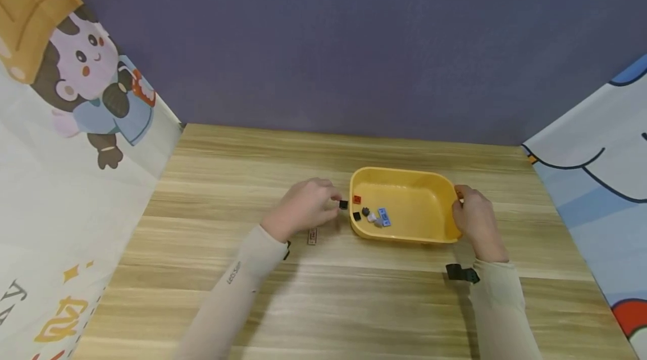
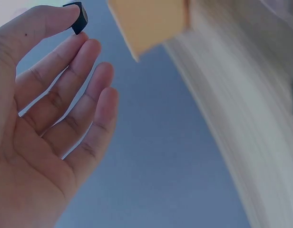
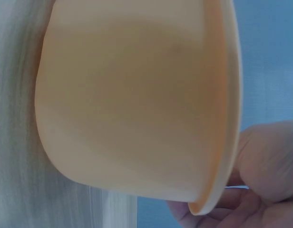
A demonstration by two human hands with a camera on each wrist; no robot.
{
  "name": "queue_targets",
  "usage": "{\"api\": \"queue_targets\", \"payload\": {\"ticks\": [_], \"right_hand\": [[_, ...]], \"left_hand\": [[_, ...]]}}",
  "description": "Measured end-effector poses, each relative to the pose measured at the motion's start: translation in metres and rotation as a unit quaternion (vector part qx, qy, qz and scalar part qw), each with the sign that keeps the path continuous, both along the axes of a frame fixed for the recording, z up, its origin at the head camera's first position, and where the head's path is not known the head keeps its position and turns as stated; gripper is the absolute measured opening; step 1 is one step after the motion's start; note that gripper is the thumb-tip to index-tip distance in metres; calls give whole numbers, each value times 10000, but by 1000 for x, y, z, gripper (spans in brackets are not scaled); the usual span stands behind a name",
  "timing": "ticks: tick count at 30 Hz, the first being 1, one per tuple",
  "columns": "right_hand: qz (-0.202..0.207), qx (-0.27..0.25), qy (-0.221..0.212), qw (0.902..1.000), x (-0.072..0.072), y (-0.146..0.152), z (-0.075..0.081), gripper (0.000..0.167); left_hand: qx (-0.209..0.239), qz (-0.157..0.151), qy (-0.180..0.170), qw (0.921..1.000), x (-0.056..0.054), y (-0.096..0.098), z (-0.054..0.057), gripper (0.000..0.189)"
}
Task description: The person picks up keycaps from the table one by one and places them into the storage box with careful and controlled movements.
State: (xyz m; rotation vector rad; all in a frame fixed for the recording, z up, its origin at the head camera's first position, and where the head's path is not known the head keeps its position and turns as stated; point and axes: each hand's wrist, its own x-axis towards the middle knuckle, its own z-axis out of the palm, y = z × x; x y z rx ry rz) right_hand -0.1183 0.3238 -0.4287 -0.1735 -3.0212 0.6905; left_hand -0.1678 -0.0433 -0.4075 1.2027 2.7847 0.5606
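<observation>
My left hand (image 1: 308,205) pinches a small black block (image 1: 343,204) just outside the left wall of a yellow plastic bin (image 1: 419,211). In the left wrist view the block (image 2: 81,18) sits at the thumb tip, with the other fingers spread loosely. The right hand (image 1: 475,219) grips the bin's right rim, thumb on one side of the wall and fingers on the other. Inside the bin, toward its left end, lie a red block (image 1: 356,200), another black block (image 1: 356,216), a dark grey piece (image 1: 365,211), a white piece (image 1: 372,217) and a blue flat piece (image 1: 384,217).
A small pale pinkish strip with dark markings (image 1: 313,236) lies on the wooden table (image 1: 384,304) beside the left wrist. A dark blue-grey partition (image 1: 323,45) stands behind the table, and printed cartoon panels (image 1: 116,96) flank it.
</observation>
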Motion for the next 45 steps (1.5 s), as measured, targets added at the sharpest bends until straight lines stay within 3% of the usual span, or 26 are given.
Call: {"api": "queue_targets", "payload": {"ticks": [8, 17, 25, 33, 38, 45], "right_hand": [[36, -14, 62, 10000, 0, -1, -1, 37], [-20, -28, -50, 10000, -1, -4, 1, 38], [4, -42, 6, 10000, 0, -2, -1, 38], [-5, -4, 70, 10000, 0, -1, -2, 37], [26, -4, 66, 10000, 0, -1, -2, 37], [28, 5, 153, 9999, 0, -2, -2, 36]], "left_hand": [[104, -535, 267, 9982, 4, 42, 14, 23], [9, -426, 178, 9989, 7, 45, 12, 33], [406, -159, 187, 9989, 5, 18, 15, 20], [296, 406, 91, 9987, 9, -24, 12, 22], [273, 810, -116, 9963, 14, -46, 1, 20], [250, 1322, -150, 9908, 32, -71, -23, 19]]}}
